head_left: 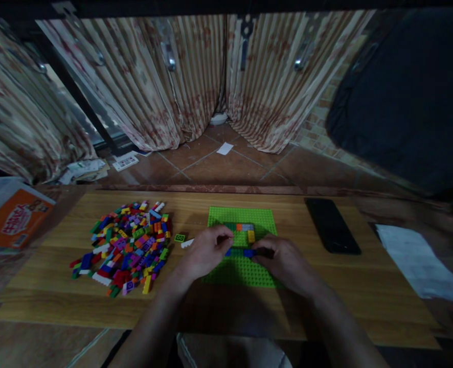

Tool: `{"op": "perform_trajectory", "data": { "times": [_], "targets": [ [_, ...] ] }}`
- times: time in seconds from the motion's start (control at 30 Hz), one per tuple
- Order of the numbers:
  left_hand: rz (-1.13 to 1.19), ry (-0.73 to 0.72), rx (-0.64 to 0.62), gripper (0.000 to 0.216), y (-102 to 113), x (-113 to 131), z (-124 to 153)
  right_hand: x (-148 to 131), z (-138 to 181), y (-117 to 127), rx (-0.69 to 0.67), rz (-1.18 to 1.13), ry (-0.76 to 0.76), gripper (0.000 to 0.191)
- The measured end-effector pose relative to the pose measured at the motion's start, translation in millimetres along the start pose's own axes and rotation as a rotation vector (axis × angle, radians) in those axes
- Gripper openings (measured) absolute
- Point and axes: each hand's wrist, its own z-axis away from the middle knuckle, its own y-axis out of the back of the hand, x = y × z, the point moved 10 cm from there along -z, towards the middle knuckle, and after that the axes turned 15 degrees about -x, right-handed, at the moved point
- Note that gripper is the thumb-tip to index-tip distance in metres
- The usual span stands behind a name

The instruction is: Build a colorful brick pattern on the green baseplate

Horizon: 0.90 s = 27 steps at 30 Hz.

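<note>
A bright green studded baseplate lies on the wooden table, partly covered by both hands. On it stands a rectangular outline of toy bricks, with grey bricks and an orange one at the back and a yellow brick on the right. My right hand pinches a blue brick at the outline's front right corner. At the left side, my left hand has its thumb and forefinger curled together; what they hold, if anything, is hidden. Another blue brick shows just below its fingers.
A heap of mixed coloured bricks covers the table's left part. Between heap and baseplate lie a small green brick and a white brick. A black phone lies at right. An orange box stands beyond the table's left edge.
</note>
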Motion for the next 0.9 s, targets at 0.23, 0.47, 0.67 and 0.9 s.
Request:
{"op": "perform_trajectory", "data": {
  "times": [0.23, 0.47, 0.67, 0.9],
  "targets": [
    [-0.261, -0.125, -0.016, 0.018, -18, 30, 2, 0, -1, 0, 0.003, 0.020, 0.003, 0.017],
    [-0.454, -0.162, 0.014, 0.010, -31, 35, 3, 4, 1, 2, -0.039, -0.065, -0.035, 0.018],
    [-0.478, -0.157, 0.008, 0.008, -32, 36, 3, 14, 6, 13, -0.041, -0.166, -0.082, 0.013],
    [-0.479, -0.149, 0.010, 0.008, -33, 37, 1, 9, 2, 12, -0.050, -0.112, -0.128, 0.018]
  ]
}}
